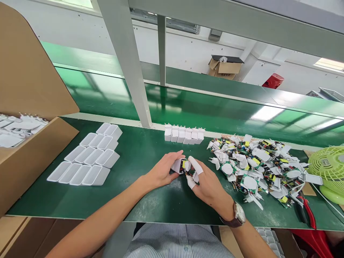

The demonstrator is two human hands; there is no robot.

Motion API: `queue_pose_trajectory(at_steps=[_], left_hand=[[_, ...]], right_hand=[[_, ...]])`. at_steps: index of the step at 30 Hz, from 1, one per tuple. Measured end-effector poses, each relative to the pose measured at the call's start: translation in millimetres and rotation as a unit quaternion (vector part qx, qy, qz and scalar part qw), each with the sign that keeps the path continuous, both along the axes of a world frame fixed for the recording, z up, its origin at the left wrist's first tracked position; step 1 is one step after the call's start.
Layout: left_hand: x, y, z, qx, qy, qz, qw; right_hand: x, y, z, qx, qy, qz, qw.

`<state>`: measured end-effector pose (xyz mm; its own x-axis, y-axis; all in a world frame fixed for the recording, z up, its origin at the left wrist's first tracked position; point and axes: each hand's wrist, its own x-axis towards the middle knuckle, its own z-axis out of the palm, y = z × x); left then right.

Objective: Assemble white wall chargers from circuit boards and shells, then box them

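Note:
My left hand (166, 168) is closed around a white plastic charger housing (176, 166), its open end turned to the right. At that opening, my right hand (208, 181) grips a circuit board (185, 165) with yellow and white parts, which sits partly inside the housing. White finger covers wrap some right-hand fingertips, and a watch (238, 214) is on that wrist. Beyond my hands stands a row of white chargers (184, 134) with plug pins upward. To the left lie rows of open white housings (91, 154).
A heap of circuit boards with white plug parts (252, 165) covers the right side. Red-handled pliers (309, 213) and a green fan (326, 168) are at the far right. A cardboard box (40, 157) of white parts flanks the left. A grey post (131, 71) rises behind the table.

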<state>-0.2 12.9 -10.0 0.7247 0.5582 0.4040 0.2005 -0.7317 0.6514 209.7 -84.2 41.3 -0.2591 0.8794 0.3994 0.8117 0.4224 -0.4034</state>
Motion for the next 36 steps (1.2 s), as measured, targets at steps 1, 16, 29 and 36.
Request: queue_pose_trajectory(at_steps=[1, 16, 29, 36], left_hand=[[0.2, 0.0, -0.3, -0.002, 0.0, 0.0, 1.0], [1.0, 1.0, -0.8, -0.027, 0.01, 0.01, 1.0], [1.6, 0.8, -0.6, -0.04, 0.009, 0.017, 0.999], [1.9, 1.1, -0.1, -0.04, 0.005, 0.02, 0.999]], right_hand=[[0.3, 0.2, -0.9, -0.001, 0.003, 0.0, 1.0], [0.9, 2.4, 0.8, 0.003, -0.006, 0.007, 1.0], [5.7, 3.0, -2.0, -0.03, 0.003, 0.009, 1.0], [4.8, 3.6, -2.4, -0.024, -0.002, 0.008, 1.0]])
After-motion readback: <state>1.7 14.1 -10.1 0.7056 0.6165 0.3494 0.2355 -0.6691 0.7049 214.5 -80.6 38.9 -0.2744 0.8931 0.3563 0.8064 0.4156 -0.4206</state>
